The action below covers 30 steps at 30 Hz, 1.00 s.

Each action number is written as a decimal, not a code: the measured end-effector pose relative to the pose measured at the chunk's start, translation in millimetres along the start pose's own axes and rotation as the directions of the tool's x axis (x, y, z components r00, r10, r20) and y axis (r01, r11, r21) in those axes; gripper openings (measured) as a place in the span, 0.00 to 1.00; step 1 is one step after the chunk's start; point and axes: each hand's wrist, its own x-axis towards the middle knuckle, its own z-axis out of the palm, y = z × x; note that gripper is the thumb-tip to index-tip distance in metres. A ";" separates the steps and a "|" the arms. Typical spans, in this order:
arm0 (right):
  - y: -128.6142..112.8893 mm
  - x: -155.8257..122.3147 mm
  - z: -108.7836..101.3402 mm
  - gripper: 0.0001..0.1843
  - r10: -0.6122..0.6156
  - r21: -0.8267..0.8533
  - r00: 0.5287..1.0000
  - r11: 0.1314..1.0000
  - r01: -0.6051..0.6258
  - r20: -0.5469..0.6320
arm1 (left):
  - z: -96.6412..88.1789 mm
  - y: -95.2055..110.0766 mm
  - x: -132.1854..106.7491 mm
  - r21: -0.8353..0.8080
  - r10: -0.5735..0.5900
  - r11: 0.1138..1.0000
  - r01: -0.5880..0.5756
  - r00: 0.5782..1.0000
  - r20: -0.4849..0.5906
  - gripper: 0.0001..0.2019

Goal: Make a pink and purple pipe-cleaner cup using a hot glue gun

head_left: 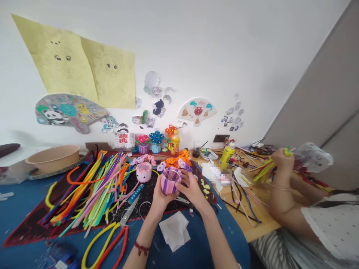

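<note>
Pot, striped purple and pink, is held in both hands: left grip clasps its left side and base, right grip sets fingers against its right. Paler pot stands beyond and left of the grip; on the tabletop, scissors lie left and nearer, white sheets directly nearer.

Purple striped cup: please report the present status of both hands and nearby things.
Left hand, right hand: both on purple striped cup. Cup's open top visible. White paper nearer body, scissors leftward.
</note>
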 end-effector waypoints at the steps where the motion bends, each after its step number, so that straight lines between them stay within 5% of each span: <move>1: -0.3 0.4 4.5 0.28 0.005 -0.004 1.000 1.000 -0.005 0.011 | -0.7 -0.3 -0.4 0.012 0.005 1.000 -0.005 1.000 0.003 0.35; 8: -18.6 18.3 22.0 0.32 0.011 -0.124 1.000 0.992 -0.014 -0.026 | -7.0 -11.3 3.6 0.128 0.080 0.989 -0.078 0.997 -0.011 0.36; 19: -12.9 38.0 37.3 0.11 0.038 0.016 0.992 0.999 -0.036 -0.121 | -9.2 -9.6 3.1 0.200 0.086 0.977 -0.076 0.995 -0.042 0.34; 30: -27.8 54.6 38.6 0.22 -0.049 0.255 0.988 0.963 0.085 -0.144 | -8.9 -9.4 5.6 0.088 0.031 0.996 -0.028 0.999 -0.035 0.36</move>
